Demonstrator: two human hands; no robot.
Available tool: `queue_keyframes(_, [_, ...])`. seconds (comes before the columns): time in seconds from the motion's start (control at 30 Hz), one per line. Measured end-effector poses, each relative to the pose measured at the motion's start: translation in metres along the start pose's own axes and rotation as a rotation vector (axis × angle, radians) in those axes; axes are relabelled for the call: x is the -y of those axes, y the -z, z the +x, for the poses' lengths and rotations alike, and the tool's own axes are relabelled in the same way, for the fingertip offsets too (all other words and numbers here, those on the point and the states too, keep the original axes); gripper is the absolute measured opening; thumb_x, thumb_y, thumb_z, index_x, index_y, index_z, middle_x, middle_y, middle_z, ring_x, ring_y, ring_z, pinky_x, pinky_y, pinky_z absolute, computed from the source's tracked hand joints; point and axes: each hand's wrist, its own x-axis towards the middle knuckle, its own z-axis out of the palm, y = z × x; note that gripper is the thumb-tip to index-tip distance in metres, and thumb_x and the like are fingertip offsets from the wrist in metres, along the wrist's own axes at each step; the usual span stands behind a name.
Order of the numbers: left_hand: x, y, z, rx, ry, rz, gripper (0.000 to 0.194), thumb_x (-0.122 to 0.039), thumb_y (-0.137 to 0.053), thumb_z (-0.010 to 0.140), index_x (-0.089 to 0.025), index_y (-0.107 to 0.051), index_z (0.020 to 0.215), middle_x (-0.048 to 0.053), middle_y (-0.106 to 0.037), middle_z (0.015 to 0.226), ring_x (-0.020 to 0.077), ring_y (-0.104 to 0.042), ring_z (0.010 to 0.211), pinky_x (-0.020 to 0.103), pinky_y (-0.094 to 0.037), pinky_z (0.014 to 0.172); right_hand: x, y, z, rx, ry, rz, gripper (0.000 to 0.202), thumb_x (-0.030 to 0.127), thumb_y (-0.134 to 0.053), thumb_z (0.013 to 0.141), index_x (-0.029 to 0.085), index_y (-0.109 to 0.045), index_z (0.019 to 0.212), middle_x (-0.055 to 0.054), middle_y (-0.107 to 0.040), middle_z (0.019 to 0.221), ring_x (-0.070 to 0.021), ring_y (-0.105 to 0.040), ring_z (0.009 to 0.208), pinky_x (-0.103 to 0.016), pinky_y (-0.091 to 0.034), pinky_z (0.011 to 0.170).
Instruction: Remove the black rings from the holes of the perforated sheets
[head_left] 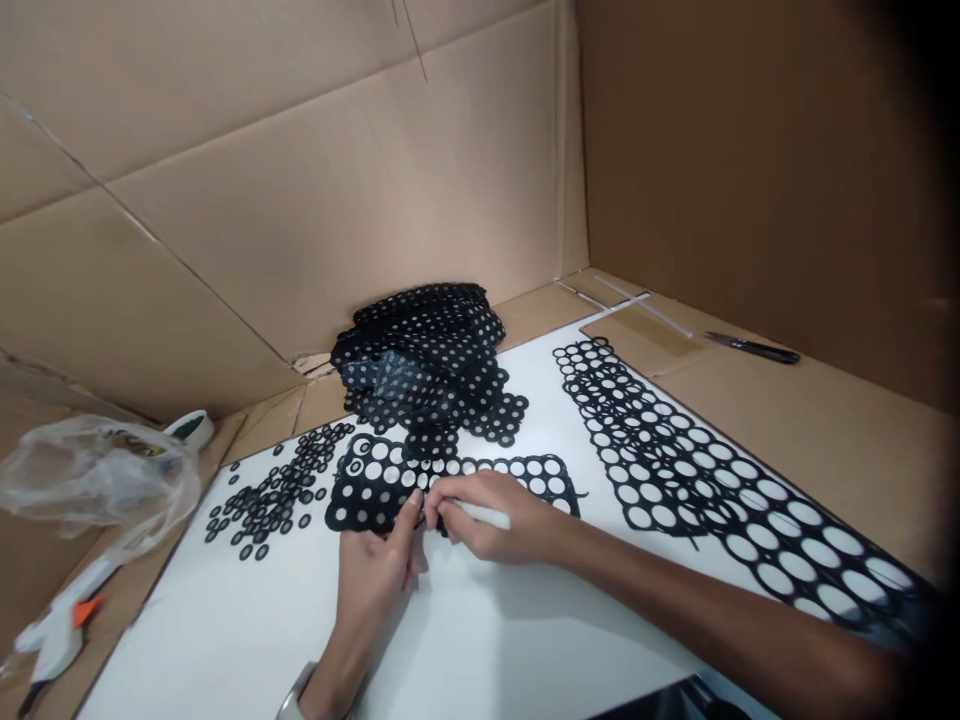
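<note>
The ring sheet (pixel 380 500) lies before us on the board (pixel 450 640), between the loose rings (pixel 276 500) on our left and the nets (pixel 660 455) on our right, with the mesh heap (pixel 420 370) behind it. Off the board, we see the cutting tool (pixel 754 348) right, the plastic bag (pixel 97 480) left, and the glue gun (pixel 60 640) before the bag.

near white board (pixel 457 650) offers passage; black heap (pixel 420 370) blocks behind.

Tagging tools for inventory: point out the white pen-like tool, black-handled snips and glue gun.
White pen-like tool (pixel 486 516), head view: exposed shaft.
Black-handled snips (pixel 759 348), head view: handle.
Glue gun (pixel 60 650), head view: white grip.
</note>
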Motion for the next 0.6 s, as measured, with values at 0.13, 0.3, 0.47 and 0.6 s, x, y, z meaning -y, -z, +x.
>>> queue_keyframes(0.13, [0.000,-0.002,-0.001,-0.051,0.004,0.009,0.075,-0.074,-0.075,0.090,-0.022,-0.052,0.040,0.005,-0.050,0.036,0.0127,-0.045,0.031,0.024,-0.034,0.037,0.000,0.001,0.001,-0.019,-0.168,0.197,0.020,0.017,-0.056,0.096,0.022,-0.074,0.090,0.002,-0.071,0.073,-0.0147,-0.062,0.069,-0.024,-0.045,0.065])
queue_keyframes(0.3, [0.003,-0.002,0.006,0.026,0.109,-0.203,0.061,-0.077,-0.075,0.085,-0.018,-0.069,0.071,0.008,-0.066,0.048,0.0177,-0.055,0.035,0.025,-0.041,0.037,-0.009,0.011,-0.004,-0.064,-0.276,0.282,0.020,0.020,-0.050,0.093,0.021,-0.068,0.084,0.002,-0.065,0.065,-0.0144,-0.057,0.059,-0.021,-0.042,0.051])
queue_keyframes(0.47, [0.001,0.000,0.013,0.180,0.105,-0.029,0.071,-0.079,-0.075,0.083,-0.017,-0.064,0.052,0.014,-0.066,0.047,0.0170,-0.056,0.037,0.026,-0.046,0.042,-0.009,0.011,-0.006,-0.026,-0.271,0.282,0.020,0.022,-0.051,0.093,0.021,-0.070,0.088,0.000,-0.068,0.068,-0.0161,-0.065,0.068,-0.019,-0.043,0.051])
queue_keyframes(0.6, [0.002,0.002,0.015,0.218,0.059,0.027,0.072,-0.078,-0.073,0.086,-0.018,-0.062,0.046,0.014,-0.066,0.047,0.0151,-0.053,0.035,0.026,-0.044,0.040,-0.006,0.011,-0.005,-0.004,-0.273,0.279,0.021,0.020,-0.050,0.096,0.021,-0.071,0.093,0.000,-0.073,0.073,-0.0157,-0.067,0.072,-0.019,-0.044,0.053])
